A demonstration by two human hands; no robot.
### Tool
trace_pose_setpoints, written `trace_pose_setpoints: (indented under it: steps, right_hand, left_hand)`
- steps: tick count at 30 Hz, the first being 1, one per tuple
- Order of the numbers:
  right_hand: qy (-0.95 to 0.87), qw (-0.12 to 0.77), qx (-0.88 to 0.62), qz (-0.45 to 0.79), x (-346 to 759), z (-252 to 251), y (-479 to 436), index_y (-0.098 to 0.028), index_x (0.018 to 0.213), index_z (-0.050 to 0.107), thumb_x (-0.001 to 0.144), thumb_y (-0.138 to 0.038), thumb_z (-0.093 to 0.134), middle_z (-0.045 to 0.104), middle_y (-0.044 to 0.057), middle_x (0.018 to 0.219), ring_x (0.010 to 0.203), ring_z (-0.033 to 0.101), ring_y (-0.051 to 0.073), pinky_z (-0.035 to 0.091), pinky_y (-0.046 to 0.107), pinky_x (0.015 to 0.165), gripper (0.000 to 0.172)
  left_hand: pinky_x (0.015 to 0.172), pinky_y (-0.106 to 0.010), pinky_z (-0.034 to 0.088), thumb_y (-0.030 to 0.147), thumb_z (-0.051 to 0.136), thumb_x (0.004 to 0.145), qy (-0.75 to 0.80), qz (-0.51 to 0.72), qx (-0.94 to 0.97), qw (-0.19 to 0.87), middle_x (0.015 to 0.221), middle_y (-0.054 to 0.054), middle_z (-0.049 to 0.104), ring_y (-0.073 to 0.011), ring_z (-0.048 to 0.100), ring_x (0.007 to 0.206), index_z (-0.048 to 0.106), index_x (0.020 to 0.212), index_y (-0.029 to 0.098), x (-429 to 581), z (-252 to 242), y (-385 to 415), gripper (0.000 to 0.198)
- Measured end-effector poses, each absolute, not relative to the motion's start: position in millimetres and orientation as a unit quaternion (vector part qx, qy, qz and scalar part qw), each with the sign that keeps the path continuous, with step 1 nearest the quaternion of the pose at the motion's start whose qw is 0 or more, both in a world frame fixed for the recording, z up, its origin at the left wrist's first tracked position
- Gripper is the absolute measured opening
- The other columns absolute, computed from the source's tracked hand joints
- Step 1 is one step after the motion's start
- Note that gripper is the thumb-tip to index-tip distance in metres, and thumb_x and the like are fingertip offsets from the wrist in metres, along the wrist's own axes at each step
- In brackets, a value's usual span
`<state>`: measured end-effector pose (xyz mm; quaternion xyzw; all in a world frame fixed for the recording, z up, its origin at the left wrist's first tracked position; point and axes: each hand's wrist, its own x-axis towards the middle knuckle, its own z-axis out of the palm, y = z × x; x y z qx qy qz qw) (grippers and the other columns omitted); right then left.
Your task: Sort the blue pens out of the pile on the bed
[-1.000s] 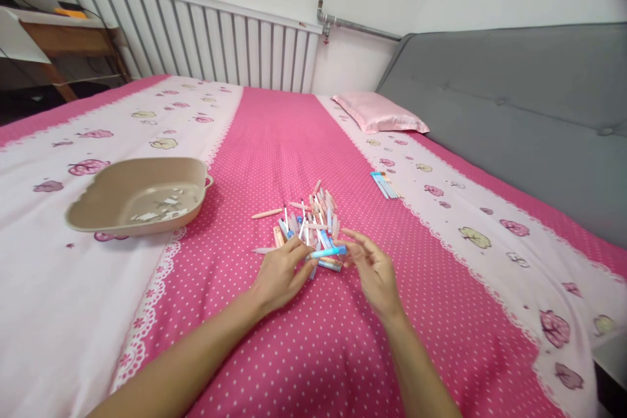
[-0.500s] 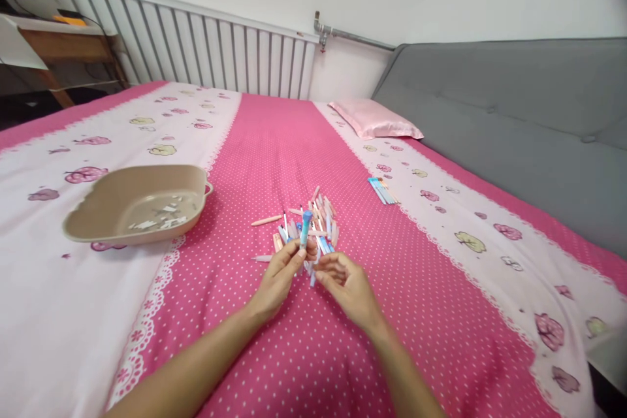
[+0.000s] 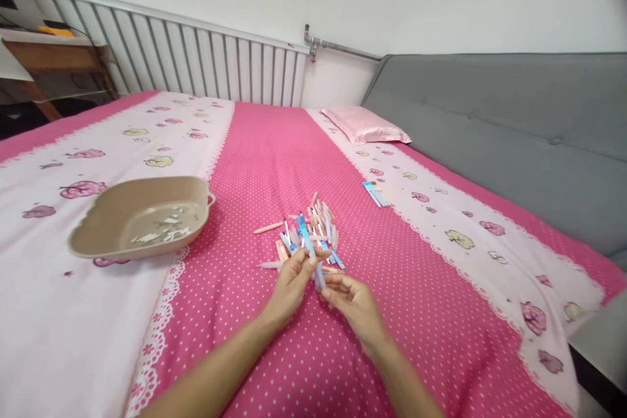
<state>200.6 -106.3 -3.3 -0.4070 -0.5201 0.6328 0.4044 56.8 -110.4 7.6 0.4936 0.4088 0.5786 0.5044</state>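
My left hand [image 3: 292, 279] is closed round a blue pen [image 3: 304, 232], its bright blue end pointing up and away from me. My right hand [image 3: 353, 304] pinches a pale lavender pen piece [image 3: 319, 276] in line below the blue part. Fingers hide where the two meet, so I cannot tell whether they are joined. Just beyond my hands lies a loose pile of pens and pen parts [image 3: 321, 219] in pink, white, blue and peach. One peach pen piece [image 3: 268, 228] rests at the pile's left side.
A beige plastic basin [image 3: 142, 189] with small white pieces inside stands to the left on the bed. Several blue pens [image 3: 376, 194] lie side by side at the right. Farther back are a pink pillow [image 3: 363, 124], a grey headboard [image 3: 499, 104] and a white radiator [image 3: 171, 46].
The blue pen has tilted, and the pale piece in my right hand now lines up with its lower end. Both hands sit slightly lower in view; the camera has shifted a little.
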Motion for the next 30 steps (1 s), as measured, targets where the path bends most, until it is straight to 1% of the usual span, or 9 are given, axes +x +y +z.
trace_pose_setpoints:
  steps: [4, 8, 11, 14, 18, 21, 25, 27, 30]
  right_hand:
    - [-0.499, 0.43, -0.432, 0.616, 204.5, 3.3, -113.9, -0.016, 0.086, 0.068, 0.062, -0.039, 0.074, 0.07, 0.008, 0.085, 0.074, 0.064, 0.019, 0.05, 0.035, 0.074, 0.034]
    - [-0.488, 0.461, -0.456, 0.584, 213.6, 15.0, -112.1, -0.017, 0.089, 0.069, 0.065, -0.038, 0.072, 0.07, 0.008, 0.091, 0.085, 0.064, 0.021, 0.048, 0.036, 0.081, 0.033]
    - [-0.463, 0.491, -0.503, 0.54, 226.4, 18.4, -102.3, -0.017, 0.088, 0.069, 0.063, -0.037, 0.073, 0.071, 0.008, 0.087, 0.082, 0.065, 0.021, 0.049, 0.036, 0.078, 0.032]
    - [-0.443, 0.519, -0.548, 0.484, 240.7, 16.7, -86.7, -0.017, 0.084, 0.069, 0.059, -0.035, 0.074, 0.071, 0.007, 0.08, 0.076, 0.065, 0.021, 0.051, 0.036, 0.074, 0.032]
    - [-0.426, 0.539, -0.589, 0.426, 257.1, 12.1, -62.5, -0.017, 0.079, 0.068, 0.055, -0.032, 0.075, 0.071, 0.005, 0.074, 0.069, 0.064, 0.019, 0.051, 0.033, 0.067, 0.029]
    - [-0.418, 0.542, -0.613, 0.395, 267.7, 8.3, -45.4, -0.016, 0.079, 0.068, 0.055, -0.031, 0.073, 0.07, 0.006, 0.075, 0.07, 0.064, 0.019, 0.05, 0.032, 0.068, 0.028]
    - [-0.42, 0.533, -0.648, 0.345, 280.7, 0.5, -23.4, -0.016, 0.077, 0.068, 0.055, -0.032, 0.071, 0.071, 0.007, 0.075, 0.072, 0.065, 0.021, 0.05, 0.033, 0.07, 0.026]
    - [-0.421, 0.527, -0.66, 0.33, 286.6, -5.0, -10.9, -0.017, 0.077, 0.068, 0.056, -0.032, 0.07, 0.071, 0.007, 0.074, 0.073, 0.065, 0.022, 0.049, 0.034, 0.069, 0.027]
    - [-0.421, 0.516, -0.681, 0.305, 293.1, -14.1, 11.5, -0.017, 0.08, 0.069, 0.057, -0.033, 0.069, 0.071, 0.007, 0.075, 0.075, 0.066, 0.023, 0.049, 0.034, 0.069, 0.028]
  left_hand:
    - [0.092, -0.037, 0.041, 0.038, 0.045, 0.087, 0.412, 0.55, 0.53, 0.497, 0.112, -0.01, 0.059, -0.0193, 0.055, 0.103, 0.054, 0.108, 0.015, 59.9, 6.7, -112.2, 0.032]
    - [0.094, -0.039, 0.039, 0.035, 0.047, 0.086, 0.451, 0.516, 0.605, 0.406, 0.116, -0.01, 0.056, -0.0195, 0.051, 0.108, 0.049, 0.114, 0.017, 62.1, 2.0, -117.6, 0.033]
    - [0.09, -0.039, 0.04, 0.031, 0.046, 0.086, 0.462, 0.49, 0.666, 0.322, 0.107, -0.008, 0.059, -0.0197, 0.052, 0.102, 0.053, 0.107, 0.018, 70.8, 3.1, -125.7, 0.025]
    - [0.083, -0.036, 0.043, 0.026, 0.043, 0.086, 0.431, 0.447, 0.731, 0.283, 0.095, -0.007, 0.061, -0.0187, 0.053, 0.093, 0.056, 0.096, 0.019, 87.3, 10.9, -135.7, 0.018]
    - [0.08, -0.033, 0.044, 0.023, 0.047, 0.081, 0.346, 0.329, 0.841, 0.254, 0.097, -0.007, 0.06, -0.0188, 0.054, 0.09, 0.057, 0.093, 0.019, 112.8, 14.7, -147.2, 0.016]
    - [0.076, -0.032, 0.045, 0.027, 0.052, 0.077, 0.319, 0.278, 0.877, 0.228, 0.1, -0.006, 0.06, -0.0194, 0.055, 0.087, 0.056, 0.095, 0.02, 130.3, -6.2, -150.9, 0.02]
    - [0.074, -0.033, 0.045, 0.035, 0.061, 0.071, 0.266, 0.258, 0.911, 0.181, 0.105, -0.01, 0.06, -0.0224, 0.056, 0.088, 0.057, 0.092, 0.018, 149.6, -60.3, -145.2, 0.027]
    - [0.071, -0.033, 0.045, 0.038, 0.065, 0.067, 0.249, 0.255, 0.914, 0.196, 0.103, -0.011, 0.061, -0.0235, 0.056, 0.087, 0.058, 0.089, 0.019, 153.2, -82.8, -140.3, 0.03]
    - [0.068, -0.031, 0.046, 0.031, 0.059, 0.074, 0.293, 0.279, 0.863, 0.303, 0.096, -0.008, 0.064, -0.0213, 0.057, 0.086, 0.058, 0.092, 0.023, 145.0, -94.7, -136.9, 0.02]
